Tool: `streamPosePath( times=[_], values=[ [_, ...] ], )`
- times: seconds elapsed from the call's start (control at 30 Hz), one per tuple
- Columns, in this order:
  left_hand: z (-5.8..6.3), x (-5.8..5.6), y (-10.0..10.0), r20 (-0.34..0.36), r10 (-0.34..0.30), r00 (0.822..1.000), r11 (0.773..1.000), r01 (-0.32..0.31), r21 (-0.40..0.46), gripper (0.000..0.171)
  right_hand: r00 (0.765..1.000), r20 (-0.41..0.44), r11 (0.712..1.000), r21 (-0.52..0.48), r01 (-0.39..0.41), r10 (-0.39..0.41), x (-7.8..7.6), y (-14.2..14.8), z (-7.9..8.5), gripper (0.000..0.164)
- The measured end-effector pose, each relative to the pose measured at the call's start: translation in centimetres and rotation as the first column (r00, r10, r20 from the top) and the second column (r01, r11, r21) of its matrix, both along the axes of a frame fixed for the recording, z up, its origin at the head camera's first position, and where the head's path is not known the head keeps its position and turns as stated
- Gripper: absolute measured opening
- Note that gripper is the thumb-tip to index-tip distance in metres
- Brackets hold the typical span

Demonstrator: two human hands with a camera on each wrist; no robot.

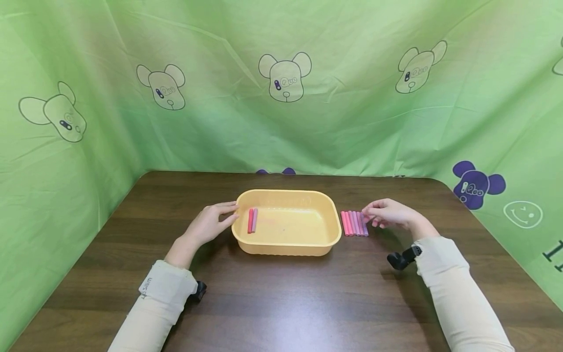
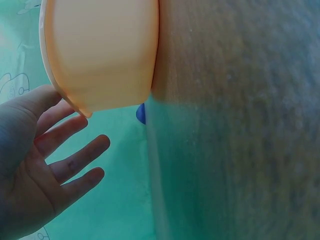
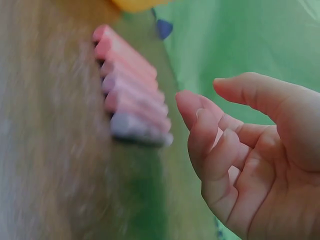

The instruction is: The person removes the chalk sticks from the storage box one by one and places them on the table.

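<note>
My left hand (image 1: 210, 222) is at the left end of a yellow plastic tub (image 1: 286, 249). Its thumb and fingertips touch the rim from outside, with the other fingers spread loosely in the left wrist view. Inside the tub, near its left wall, lie a red stick (image 1: 250, 221) and a purple stick (image 1: 255, 221), side by side. Right of the tub, several pink and purple chalk-like sticks (image 3: 132, 85) form a close row on the table. My right hand (image 3: 245, 150) is beside the row's right end, fingers loosely bent, with nothing visible between thumb and forefinger.
The brown wooden table (image 1: 281, 303) ends at the back against a green printed cloth (image 1: 220, 137), which also hangs along both sides. Black wrist devices (image 1: 402, 258) sit at both cuffs.
</note>
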State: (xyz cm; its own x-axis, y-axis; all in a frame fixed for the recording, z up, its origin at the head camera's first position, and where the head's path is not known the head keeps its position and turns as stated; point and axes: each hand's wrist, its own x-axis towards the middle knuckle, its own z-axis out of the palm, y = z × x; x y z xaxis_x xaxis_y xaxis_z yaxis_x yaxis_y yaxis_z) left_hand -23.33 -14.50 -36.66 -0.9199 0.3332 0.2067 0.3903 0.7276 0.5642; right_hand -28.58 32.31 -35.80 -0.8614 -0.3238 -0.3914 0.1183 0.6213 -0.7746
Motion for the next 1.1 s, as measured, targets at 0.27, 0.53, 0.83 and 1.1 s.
streamPosePath(
  times=[0.27,0.53,0.83,1.1],
  values=[
    [0.0,0.0,0.0,-0.003,0.000,1.000,1.000,0.000,-0.001,0.039,0.997,-0.047,0.998,-0.004,-0.058,0.057,-0.1,-2.9,2.5,0.044],
    [0.0,-0.1,-0.1,-0.005,-0.001,1.000,1.000,0.001,-0.009,0.039,0.989,-0.072,0.992,0.008,-0.126,0.127,-0.6,-6.2,4.1,0.041],
    [-0.1,-0.1,0.0,-0.006,-0.003,1.000,1.000,0.003,-0.001,0.039,0.989,-0.024,0.988,-0.024,-0.150,0.149,-1.1,-9.4,5.1,0.032],
    [-0.2,-0.2,-0.1,-0.023,-0.003,1.000,1.000,0.003,-0.007,0.039,0.983,-0.023,0.984,0.009,-0.179,0.180,-1.5,-12.3,5.6,0.031]
  ],
)
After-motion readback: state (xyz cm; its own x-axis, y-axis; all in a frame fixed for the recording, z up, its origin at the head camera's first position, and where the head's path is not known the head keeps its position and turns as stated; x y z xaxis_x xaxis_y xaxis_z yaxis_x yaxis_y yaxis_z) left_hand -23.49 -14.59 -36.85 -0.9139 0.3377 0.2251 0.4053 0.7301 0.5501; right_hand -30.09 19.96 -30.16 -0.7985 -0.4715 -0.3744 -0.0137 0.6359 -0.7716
